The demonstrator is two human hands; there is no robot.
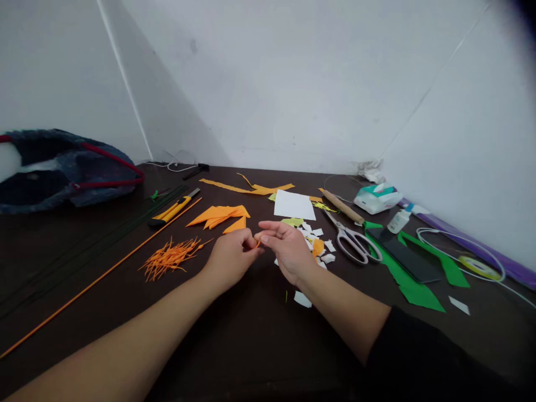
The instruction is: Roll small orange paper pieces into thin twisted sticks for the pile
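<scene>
My left hand [231, 254] and my right hand [288, 248] meet over the middle of the dark table. Between their fingertips is a small twist of orange paper [258, 243], mostly hidden by the fingers. Both hands are closed in a pinch on it, though the outer fingers of the right hand stretch out. To the left lies a pile of thin twisted orange paper strands [170, 258]. Cut orange paper pieces [221, 215] lie just beyond my left hand. White paper scraps [329, 258] are scattered beside and partly under my right hand.
A long orange stick [104, 275] and a yellow utility knife [173, 211] lie left. At right are scissors [355, 243], a wooden rod [341, 205], a glue bottle [400, 219], a black phone [404, 254], green paper [419, 293] and a tissue pack [377, 198]. White paper [294, 205] lies ahead.
</scene>
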